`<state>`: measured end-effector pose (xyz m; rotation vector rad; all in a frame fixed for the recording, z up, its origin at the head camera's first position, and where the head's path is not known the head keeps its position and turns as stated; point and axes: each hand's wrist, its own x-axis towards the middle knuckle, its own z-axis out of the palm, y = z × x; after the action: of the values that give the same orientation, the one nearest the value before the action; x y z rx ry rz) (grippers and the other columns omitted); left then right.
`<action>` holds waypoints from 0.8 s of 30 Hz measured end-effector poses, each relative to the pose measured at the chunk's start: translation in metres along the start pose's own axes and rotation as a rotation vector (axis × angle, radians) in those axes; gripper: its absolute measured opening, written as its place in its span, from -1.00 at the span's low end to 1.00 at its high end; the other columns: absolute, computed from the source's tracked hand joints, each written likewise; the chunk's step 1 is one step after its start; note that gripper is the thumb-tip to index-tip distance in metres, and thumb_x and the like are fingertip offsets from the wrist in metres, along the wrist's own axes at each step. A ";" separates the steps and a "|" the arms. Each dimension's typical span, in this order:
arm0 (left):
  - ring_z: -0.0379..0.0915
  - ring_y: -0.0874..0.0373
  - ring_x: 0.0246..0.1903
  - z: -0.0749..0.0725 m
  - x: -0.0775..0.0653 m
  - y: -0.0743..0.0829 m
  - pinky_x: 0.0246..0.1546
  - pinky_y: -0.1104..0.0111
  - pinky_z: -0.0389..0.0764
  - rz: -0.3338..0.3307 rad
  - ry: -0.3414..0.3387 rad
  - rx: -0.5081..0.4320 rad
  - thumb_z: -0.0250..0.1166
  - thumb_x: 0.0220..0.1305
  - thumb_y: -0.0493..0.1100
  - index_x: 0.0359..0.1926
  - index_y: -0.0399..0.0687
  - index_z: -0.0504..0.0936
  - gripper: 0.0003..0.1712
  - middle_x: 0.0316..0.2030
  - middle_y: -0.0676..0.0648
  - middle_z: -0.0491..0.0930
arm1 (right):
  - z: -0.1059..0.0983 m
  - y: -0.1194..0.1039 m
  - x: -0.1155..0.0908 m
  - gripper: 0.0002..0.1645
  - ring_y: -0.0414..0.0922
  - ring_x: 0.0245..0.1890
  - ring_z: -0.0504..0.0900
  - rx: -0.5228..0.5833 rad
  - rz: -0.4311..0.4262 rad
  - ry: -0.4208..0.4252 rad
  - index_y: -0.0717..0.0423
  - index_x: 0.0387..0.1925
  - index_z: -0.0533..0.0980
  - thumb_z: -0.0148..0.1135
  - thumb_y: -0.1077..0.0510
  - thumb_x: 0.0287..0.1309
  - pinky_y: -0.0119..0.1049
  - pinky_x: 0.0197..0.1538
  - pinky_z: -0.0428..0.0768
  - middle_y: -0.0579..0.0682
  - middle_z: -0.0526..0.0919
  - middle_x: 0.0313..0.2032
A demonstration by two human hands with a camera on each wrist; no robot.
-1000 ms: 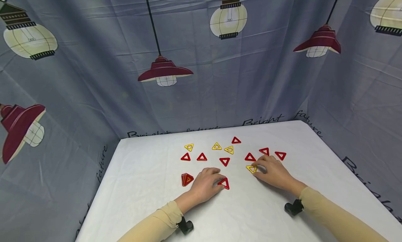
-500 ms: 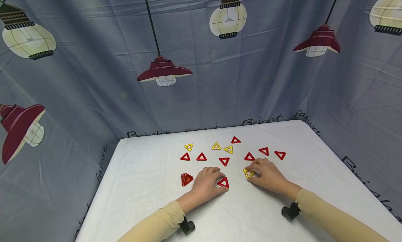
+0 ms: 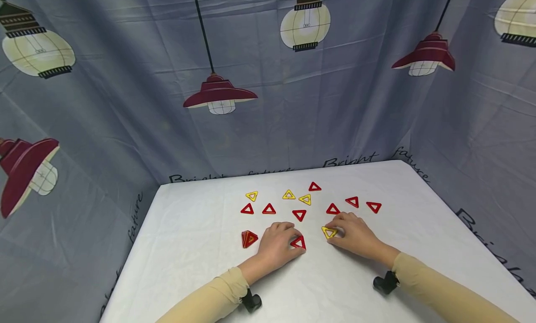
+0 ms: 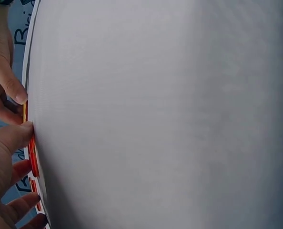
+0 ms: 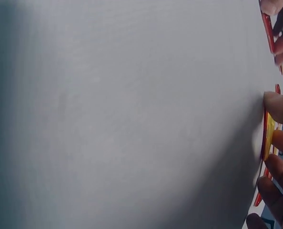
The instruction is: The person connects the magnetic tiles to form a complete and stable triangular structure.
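Note:
In the head view my left hand [image 3: 278, 243] holds a hollow red triangle [image 3: 298, 242] between thumb and fingers, low over the white table. My right hand [image 3: 354, 234] pinches a hollow yellow triangle [image 3: 329, 232] by its edges. The right wrist view shows a red edge against this yellow triangle [image 5: 269, 136]; whether that is a second piece I cannot tell. From the left wrist, the held red triangle [image 4: 33, 157] appears edge-on beneath the thumb. Left of my left hand lies a red stack-like triangular piece [image 3: 249, 239] with some yellow inside.
Several loose triangles lie farther back, among them a red triangle [image 3: 299, 215], a yellow triangle [image 3: 289, 195] and a red triangle [image 3: 374, 207]. Another red triangle [image 3: 332, 209] lies just beyond my right hand. A lamp-printed curtain [image 3: 268, 137] borders the white table [image 3: 188, 248].
My right hand has drawn the yellow triangle left and nearer to me, toward my left hand. My left hand has shifted slightly, its thumb moving onto the red triangle's near corner.

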<state>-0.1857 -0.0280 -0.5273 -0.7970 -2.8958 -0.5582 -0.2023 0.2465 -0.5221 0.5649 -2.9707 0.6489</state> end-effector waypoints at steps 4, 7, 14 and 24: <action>0.38 0.00 0.22 -0.001 0.001 0.001 0.18 0.12 0.43 -0.003 -0.004 0.004 0.44 0.23 0.21 0.04 0.18 0.72 -0.57 0.23 0.00 0.53 | 0.000 -0.005 0.001 -0.54 -0.01 0.06 0.50 0.028 0.005 -0.005 -0.04 -0.01 0.70 0.58 0.01 0.01 0.10 0.16 0.44 -0.10 0.64 -0.02; 0.38 0.00 0.22 -0.001 0.001 0.001 0.18 0.12 0.43 -0.005 -0.008 0.005 0.44 0.23 0.20 0.04 0.18 0.72 -0.57 0.23 0.00 0.52 | 0.001 -0.008 0.002 -0.53 -0.04 0.02 0.51 0.033 0.005 -0.011 -0.01 -0.01 0.67 0.58 0.04 0.00 0.07 0.16 0.46 -0.13 0.66 -0.05; 0.37 0.00 0.22 -0.002 0.000 0.001 0.17 0.13 0.43 -0.008 -0.008 0.003 0.45 0.23 0.19 0.04 0.17 0.72 -0.59 0.22 0.01 0.52 | 0.004 -0.010 0.005 -0.52 -0.14 -0.07 0.47 0.016 0.003 -0.033 -0.06 -0.01 0.67 0.60 0.01 -0.01 -0.05 0.06 0.50 -0.21 0.64 -0.12; 0.37 -0.01 0.23 -0.003 0.000 0.002 0.19 0.11 0.42 -0.011 -0.012 -0.007 0.44 0.25 0.19 0.05 0.17 0.72 -0.59 0.23 0.00 0.52 | 0.005 -0.015 0.012 -0.50 -0.20 -0.29 0.46 0.177 0.081 -0.101 -0.07 -0.02 0.66 0.65 0.09 -0.04 -0.28 -0.19 0.51 -0.25 0.54 -0.36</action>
<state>-0.1843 -0.0278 -0.5238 -0.7881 -2.9128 -0.5665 -0.2082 0.2274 -0.5191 0.5044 -3.0632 0.9245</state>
